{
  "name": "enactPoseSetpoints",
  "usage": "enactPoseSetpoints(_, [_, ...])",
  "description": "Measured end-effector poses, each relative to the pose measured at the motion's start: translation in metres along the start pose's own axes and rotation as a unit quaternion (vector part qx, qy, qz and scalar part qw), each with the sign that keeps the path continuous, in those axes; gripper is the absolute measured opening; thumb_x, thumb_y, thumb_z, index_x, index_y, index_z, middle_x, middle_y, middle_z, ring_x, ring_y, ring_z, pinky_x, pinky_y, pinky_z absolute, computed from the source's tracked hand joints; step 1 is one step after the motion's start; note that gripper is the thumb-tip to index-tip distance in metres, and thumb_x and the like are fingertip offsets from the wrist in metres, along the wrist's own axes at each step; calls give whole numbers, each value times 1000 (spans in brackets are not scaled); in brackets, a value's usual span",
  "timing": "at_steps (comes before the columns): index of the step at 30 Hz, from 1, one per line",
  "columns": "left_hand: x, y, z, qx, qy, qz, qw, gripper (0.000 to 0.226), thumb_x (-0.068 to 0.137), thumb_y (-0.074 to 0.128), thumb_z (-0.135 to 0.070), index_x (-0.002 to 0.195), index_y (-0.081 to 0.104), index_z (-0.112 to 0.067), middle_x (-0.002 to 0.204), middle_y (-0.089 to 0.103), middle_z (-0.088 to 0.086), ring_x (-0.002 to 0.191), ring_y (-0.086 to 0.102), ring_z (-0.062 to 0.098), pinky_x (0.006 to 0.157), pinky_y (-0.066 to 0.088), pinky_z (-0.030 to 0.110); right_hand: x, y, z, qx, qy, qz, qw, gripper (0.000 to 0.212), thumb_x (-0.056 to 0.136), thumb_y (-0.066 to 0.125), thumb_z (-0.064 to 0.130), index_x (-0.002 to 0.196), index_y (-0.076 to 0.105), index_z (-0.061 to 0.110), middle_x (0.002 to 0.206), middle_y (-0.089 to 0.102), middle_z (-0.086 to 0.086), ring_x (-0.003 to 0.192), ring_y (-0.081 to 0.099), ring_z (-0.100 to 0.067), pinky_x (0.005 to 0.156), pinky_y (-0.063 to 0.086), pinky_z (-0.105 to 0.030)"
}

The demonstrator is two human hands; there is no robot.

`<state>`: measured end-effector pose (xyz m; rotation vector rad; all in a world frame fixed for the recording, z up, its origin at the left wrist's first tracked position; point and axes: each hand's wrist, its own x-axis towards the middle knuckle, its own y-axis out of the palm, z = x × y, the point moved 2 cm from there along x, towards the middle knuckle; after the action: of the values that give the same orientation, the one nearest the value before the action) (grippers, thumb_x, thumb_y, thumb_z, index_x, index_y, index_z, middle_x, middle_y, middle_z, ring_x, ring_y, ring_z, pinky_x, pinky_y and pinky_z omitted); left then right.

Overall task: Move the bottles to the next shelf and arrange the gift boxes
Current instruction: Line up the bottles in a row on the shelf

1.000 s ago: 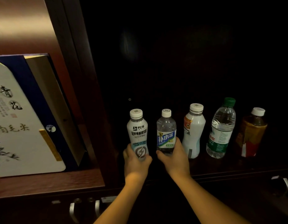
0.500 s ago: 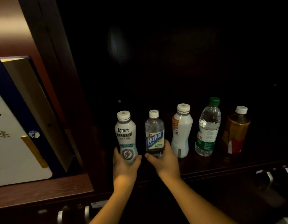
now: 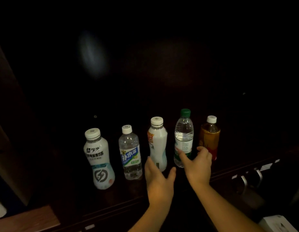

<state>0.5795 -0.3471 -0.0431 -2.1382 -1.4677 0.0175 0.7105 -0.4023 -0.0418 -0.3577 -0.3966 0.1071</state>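
Several bottles stand in a row on a dark wooden shelf [image 3: 122, 196]: a white bottle with a lightning mark [image 3: 98, 158], a clear bottle with a blue-green label [image 3: 130, 153], a white curved bottle [image 3: 157, 141], a clear green-capped water bottle [image 3: 184, 136] and an amber tea bottle [image 3: 210, 136]. My left hand [image 3: 158, 178] is open just in front of the white curved bottle's base. My right hand [image 3: 198, 163] is open with fingers spread around the lower part of the green-capped bottle, touching or nearly touching it.
The shelf's back is very dark. A wooden divider [image 3: 9, 131] rises at the left, with a lighter wooden ledge [image 3: 26, 218] below it. Metal drawer handles [image 3: 251, 178] sit under the shelf at the right. A white box corner [image 3: 277, 223] shows at the bottom right.
Both hands let go of the two left bottles and moved right, to the white curved bottle and the green-capped bottle. The view swung right, so the gift boxes left the frame.
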Motion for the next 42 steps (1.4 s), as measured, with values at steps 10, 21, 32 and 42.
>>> enactPoseSetpoints(10, [38, 33, 4, 47, -91, -90, 991, 87, 72, 76, -41, 139, 29, -11, 132, 39, 15, 117, 47, 33, 87, 48, 44, 16, 20, -14, 10, -13, 69, 997, 71, 61, 84, 49, 117, 52, 16, 111, 59, -3, 105, 57, -20, 77, 55, -43])
enactPoseSetpoints(21, [37, 32, 6, 3, -70, -58, 996, 88, 73, 76, -34, 142, 25, -14, 136, 43, 12, 117, 51, 30, 87, 50, 42, 23, 17, -26, 114, -30, 169, 979, 67, 59, 83, 37, 120, 55, 33, 108, 60, 13, 99, 54, 5, 77, 49, -19])
enactPoseSetpoints(32, [31, 30, 8, -10, -53, -42, 998, 88, 74, 71, -24, 145, 20, -14, 135, 46, 12, 120, 49, 28, 92, 48, 48, 22, 18, -28, 134, -21, 214, 967, 60, 66, 80, 26, 114, 51, 47, 101, 68, 17, 92, 64, 5, 73, 50, -18])
enactPoseSetpoints(42, [35, 30, 10, -28, -40, -48, 998, 74, 76, 69, -15, 139, 30, -13, 124, 53, 8, 110, 56, 25, 86, 51, 47, 22, 19, -29, 138, -10, 223, 965, 64, 69, 81, 28, 126, 52, 35, 104, 68, 15, 95, 64, 0, 83, 55, -27])
